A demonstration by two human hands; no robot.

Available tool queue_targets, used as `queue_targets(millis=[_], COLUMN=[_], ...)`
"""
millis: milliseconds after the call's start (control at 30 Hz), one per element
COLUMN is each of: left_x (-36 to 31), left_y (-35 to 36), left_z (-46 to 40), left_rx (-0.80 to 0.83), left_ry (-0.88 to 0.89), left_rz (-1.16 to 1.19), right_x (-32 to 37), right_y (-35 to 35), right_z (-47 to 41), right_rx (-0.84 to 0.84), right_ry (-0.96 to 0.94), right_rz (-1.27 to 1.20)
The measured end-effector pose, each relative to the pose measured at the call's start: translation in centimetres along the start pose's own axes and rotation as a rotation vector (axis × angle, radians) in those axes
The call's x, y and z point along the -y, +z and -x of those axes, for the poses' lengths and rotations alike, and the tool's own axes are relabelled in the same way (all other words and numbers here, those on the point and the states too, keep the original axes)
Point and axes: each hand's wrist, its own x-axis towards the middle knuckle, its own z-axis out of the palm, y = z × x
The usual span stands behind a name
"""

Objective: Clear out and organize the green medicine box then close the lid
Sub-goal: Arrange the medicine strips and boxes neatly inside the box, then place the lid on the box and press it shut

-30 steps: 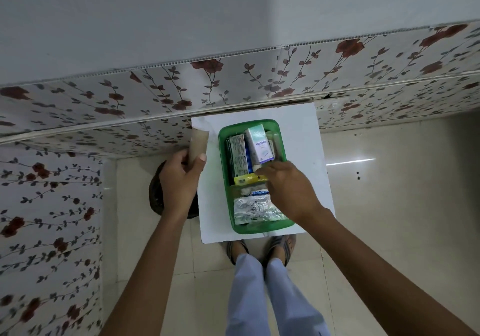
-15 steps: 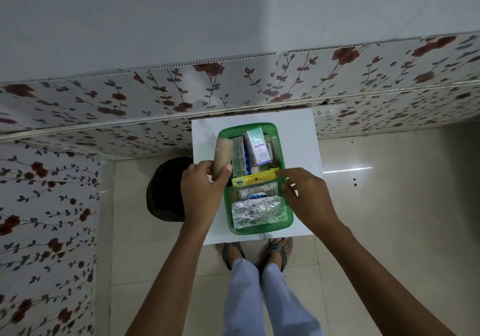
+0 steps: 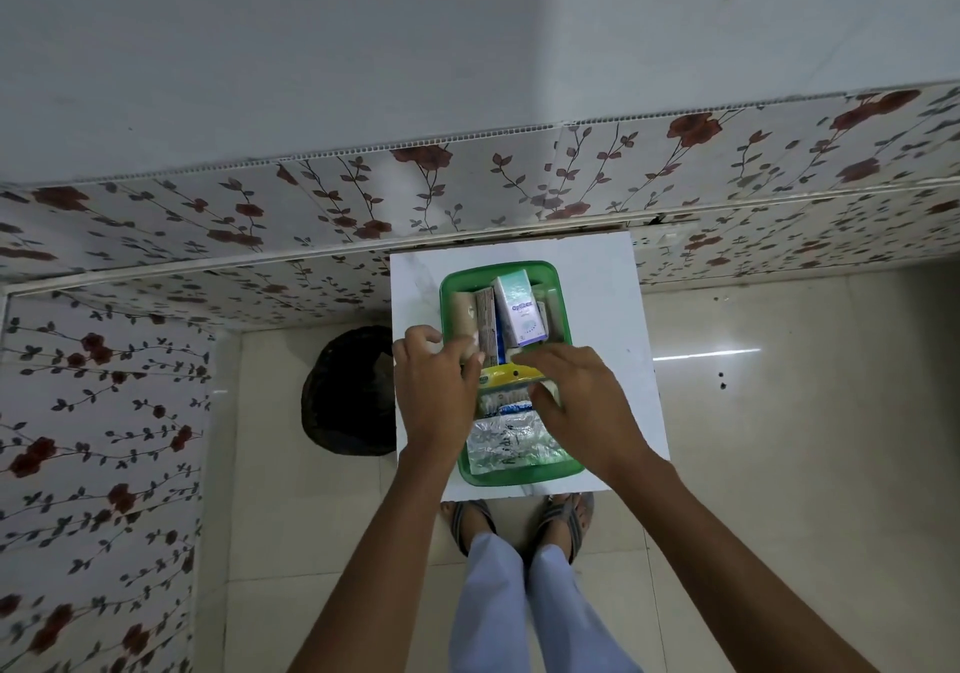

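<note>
The open green medicine box [image 3: 519, 477] sits on a small white table [image 3: 597, 298]. A beige roll [image 3: 461, 313] stands along the box's left wall, and my left hand [image 3: 436, 386] grips its near end. Beside it are a brown carton [image 3: 485, 319] and a white-and-teal carton [image 3: 519, 313]. My right hand [image 3: 582, 402] reaches across the box's middle, fingers and thumb pinching a yellow-topped pouch [image 3: 504, 374]. Foil blister packs [image 3: 511, 441] fill the near end. No lid is visible.
A black bin [image 3: 348, 391] stands on the tiled floor just left of the table. Flower-patterned panels line the wall behind and to the left. My feet in sandals [image 3: 519, 521] are at the table's near edge.
My left hand carried the beige roll from left of the box into its left side. My right hand drew back to the right rim, then came over the yellow-topped pouch.
</note>
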Motion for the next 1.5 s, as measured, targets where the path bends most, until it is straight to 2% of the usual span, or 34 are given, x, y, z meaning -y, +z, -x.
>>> queue_targets(millis=[67, 133, 200, 300, 333, 400, 467, 533, 700, 833, 1067, 1133, 1233, 1300, 1400, 1500], left_x=[0.2, 0.4, 0.5, 0.9, 1.1, 1.4, 1.7, 1.9, 2.3, 3.1, 6.6, 7.4, 8.2, 8.3, 7.6, 5.9], left_y=[0.5, 0.9, 1.0, 0.5, 0.2, -0.6, -1.4, -1.7, -1.9, -3.0, -6.3, -7.0, -7.1, -6.9, -5.8, -3.9], left_z=[0.1, 0.2, 0.3, 1.0, 1.1, 1.2, 1.2, 1.1, 1.0, 2.1, 1.9, 1.2, 0.5, 0.3, 0.3, 0.7], left_rx=[0.032, 0.058, 0.021, -0.065, -0.033, 0.164, 0.376, 0.504, 0.535, 0.508, 0.477, 0.464, 0.441, 0.446, 0.458, 0.454], left_ry=[0.001, 0.015, 0.011, -0.118, -0.194, -0.312, -0.329, -0.309, -0.324, -0.375, -0.487, -0.5, -0.512, -0.516, -0.503, -0.494], left_rz=[-0.096, -0.087, 0.072, 0.327, 0.394, 0.443, 0.431, 0.412, 0.5, 0.634, 0.779, 0.787, 0.782, 0.77, 0.757, 0.76], right_x=[0.2, 0.3, 0.1, -1.0, -1.7, -3.2, -4.5, -5.3, -5.7, -5.8, -4.0, -4.0, -4.2, -4.0, -2.3, 0.5], right_y=[0.6, 0.9, 0.7, -0.1, -0.3, -0.7, -0.7, -0.6, 0.0, 0.8, 4.0, 5.4, 5.0, 3.1, -0.8, -3.3], right_z=[-0.8, -1.4, -1.7, -1.5, -1.3, -0.9, -0.3, 0.4, 0.8, 0.2, -0.6, -0.2, -0.6, -1.0, -1.0, -0.5], right_rx=[0.039, 0.033, -0.03, -0.133, -0.123, -0.005, 0.098, 0.118, 0.088, 0.038, 0.22, 0.172, 0.093, -0.021, -0.242, -0.285], right_ry=[-0.051, -0.052, 0.029, 0.291, 0.389, 0.572, 0.718, 0.792, 0.742, 0.704, 0.687, 0.668, 0.753, 0.742, 0.55, 0.345], right_rz=[0.022, 0.028, -0.003, -0.119, -0.149, -0.189, -0.329, -0.453, -0.468, -0.341, -0.02, 0.052, -0.041, -0.068, 0.047, 0.186])
